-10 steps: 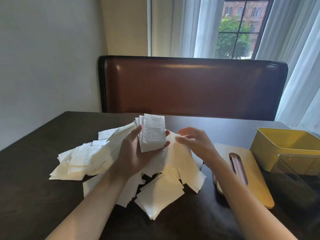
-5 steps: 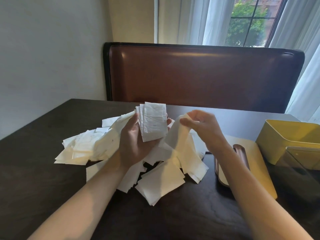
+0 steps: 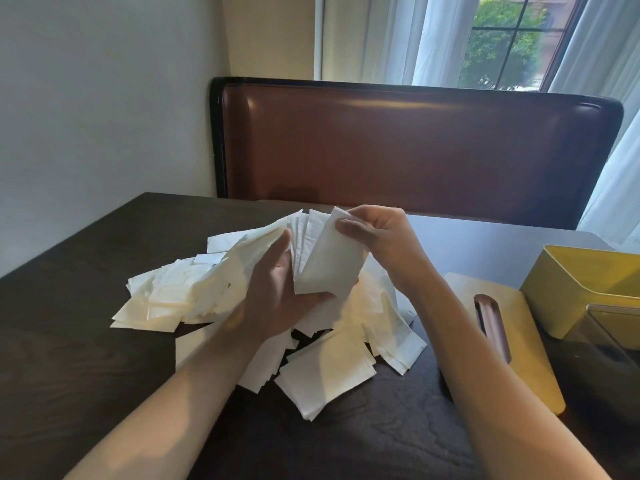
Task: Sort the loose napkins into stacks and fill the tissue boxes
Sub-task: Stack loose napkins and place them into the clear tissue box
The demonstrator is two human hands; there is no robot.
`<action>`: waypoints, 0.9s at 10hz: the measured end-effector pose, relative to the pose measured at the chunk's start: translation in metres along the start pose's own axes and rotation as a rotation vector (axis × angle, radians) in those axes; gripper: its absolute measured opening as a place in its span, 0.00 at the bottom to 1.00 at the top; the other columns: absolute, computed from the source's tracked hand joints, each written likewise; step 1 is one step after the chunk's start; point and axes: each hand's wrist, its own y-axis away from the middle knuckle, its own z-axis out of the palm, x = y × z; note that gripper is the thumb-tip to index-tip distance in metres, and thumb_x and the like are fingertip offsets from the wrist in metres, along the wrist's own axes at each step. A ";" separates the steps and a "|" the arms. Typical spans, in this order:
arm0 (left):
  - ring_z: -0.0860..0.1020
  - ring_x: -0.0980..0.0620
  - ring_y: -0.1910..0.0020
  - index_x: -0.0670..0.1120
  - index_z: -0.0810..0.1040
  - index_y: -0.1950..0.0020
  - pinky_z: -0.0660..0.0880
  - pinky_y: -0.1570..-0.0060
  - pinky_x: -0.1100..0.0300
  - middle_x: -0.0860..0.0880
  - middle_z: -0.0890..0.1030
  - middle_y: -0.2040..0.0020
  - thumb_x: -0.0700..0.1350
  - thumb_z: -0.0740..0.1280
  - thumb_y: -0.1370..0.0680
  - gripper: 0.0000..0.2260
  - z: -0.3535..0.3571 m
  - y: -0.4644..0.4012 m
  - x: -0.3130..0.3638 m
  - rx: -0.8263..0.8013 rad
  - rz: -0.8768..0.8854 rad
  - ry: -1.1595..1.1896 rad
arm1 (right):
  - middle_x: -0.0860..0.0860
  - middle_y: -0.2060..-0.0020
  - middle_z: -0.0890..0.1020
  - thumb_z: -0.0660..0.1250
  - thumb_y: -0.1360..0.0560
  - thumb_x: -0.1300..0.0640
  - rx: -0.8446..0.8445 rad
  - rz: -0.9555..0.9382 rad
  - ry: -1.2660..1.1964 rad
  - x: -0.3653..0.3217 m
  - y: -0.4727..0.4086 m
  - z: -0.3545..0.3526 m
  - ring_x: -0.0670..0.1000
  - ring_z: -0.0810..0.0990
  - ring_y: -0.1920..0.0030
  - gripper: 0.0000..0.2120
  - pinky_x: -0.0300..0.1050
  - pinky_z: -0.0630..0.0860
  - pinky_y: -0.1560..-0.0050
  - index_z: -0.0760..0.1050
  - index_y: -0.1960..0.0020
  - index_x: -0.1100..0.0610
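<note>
A dark wood-grain desk (image 3: 104, 341) fills the lower part of the view, and its far edge is met by the tall back of a brown leather bench (image 3: 415, 143) framed in black. Behind the bench, a window (image 3: 505, 43) with dark bars is seen between white sheer curtains (image 3: 391, 36), with green foliage outside. A plain pale wall (image 3: 104, 98) closes the room on the left, meeting a cream-coloured corner beside the curtains.

A loose heap of white napkins (image 3: 180, 292) is spread over the middle of the desk, fanned out to the left and spilling toward the near edge, where one folded napkin lies uppermost. Above the heap, a small upright stack of napkins (image 3: 304, 244) is held in the left hand (image 3: 277, 292), with the thumb curled against its left side and the fingers cupped beneath. A single folded napkin (image 3: 332, 268) is pinched at its top corner by the right hand (image 3: 381, 240) and is laid against the front of that stack.

To the right, a yellow lid (image 3: 519, 327) with a long brown slot is lying flat on the desk, just beside the heap. A yellow tissue box (image 3: 581, 285), open at the top, is seen at the right edge, and a dark translucent container (image 3: 609, 341) is standing directly in front of it.
</note>
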 end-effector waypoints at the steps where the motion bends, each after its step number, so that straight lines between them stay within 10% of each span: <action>1: 0.75 0.43 0.33 0.49 0.76 0.31 0.69 0.31 0.36 0.44 0.77 0.32 0.68 0.78 0.37 0.40 0.003 0.002 0.005 0.171 -0.018 -0.193 | 0.47 0.58 0.84 0.71 0.24 0.57 0.043 -0.015 0.117 0.006 0.002 0.009 0.43 0.81 0.59 0.03 0.36 0.78 0.62 0.83 0.52 0.56; 3: 0.83 0.41 0.49 0.39 0.74 0.36 0.79 0.45 0.37 0.37 0.83 0.47 0.42 0.60 0.19 0.14 0.015 -0.001 0.004 0.090 -0.079 0.096 | 0.50 0.55 0.84 0.72 0.25 0.59 0.218 0.029 0.043 0.017 0.012 0.018 0.48 0.83 0.58 0.09 0.41 0.80 0.65 0.83 0.45 0.54; 5: 0.78 0.35 0.37 0.37 0.69 0.29 0.73 0.36 0.33 0.31 0.76 0.33 0.41 0.58 0.16 0.16 0.010 -0.003 0.007 0.155 -0.126 0.119 | 0.52 0.52 0.82 0.68 0.22 0.59 0.312 0.013 -0.028 0.025 0.016 0.016 0.48 0.83 0.55 0.11 0.40 0.81 0.61 0.78 0.41 0.50; 7: 0.83 0.51 0.42 0.37 0.72 0.29 0.80 0.44 0.58 0.44 0.81 0.37 0.37 0.63 0.17 0.16 0.005 0.000 0.013 0.085 0.011 0.154 | 0.47 0.44 0.82 0.68 0.21 0.52 0.324 0.001 0.303 0.035 0.016 -0.010 0.45 0.80 0.48 0.12 0.31 0.77 0.54 0.80 0.39 0.54; 9: 0.83 0.46 0.42 0.38 0.70 0.28 0.81 0.44 0.46 0.32 0.72 0.29 0.44 0.64 0.18 0.19 0.007 0.002 0.018 0.062 -0.001 0.313 | 0.44 0.53 0.82 0.72 0.25 0.53 0.106 0.107 0.442 0.044 0.026 -0.017 0.48 0.80 0.51 0.09 0.51 0.81 0.46 0.82 0.44 0.50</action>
